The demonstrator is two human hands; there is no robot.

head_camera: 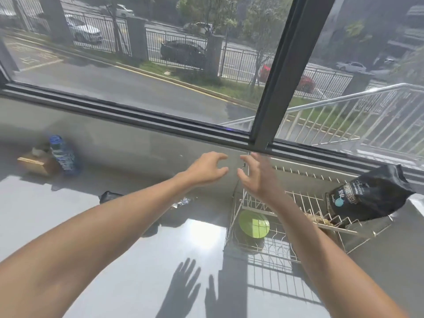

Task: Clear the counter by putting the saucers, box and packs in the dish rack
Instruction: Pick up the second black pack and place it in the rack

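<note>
1. Both forearms were seen nearest the camera, stretched out above the counter [68,203]; the left hand [206,168] and right hand [259,177] were held with fingers spread apart, clasping nothing.
2. A green saucer [254,223] was seen already lying inside the dish rack [298,198], at its left end, and a dark pack [367,198] was propped at the rack's right end.
3. Left of the rack, close by, another dark pack [110,196] and a crinkled clear wrapper [181,202] were partly hidden behind the left forearm.
4. Far to the rack's left, a cardboard box [36,164] and a blue pack [64,157] leaning against it were left untouched.
5. The task was judged partly done: box and packs remained to be cleared.
</note>
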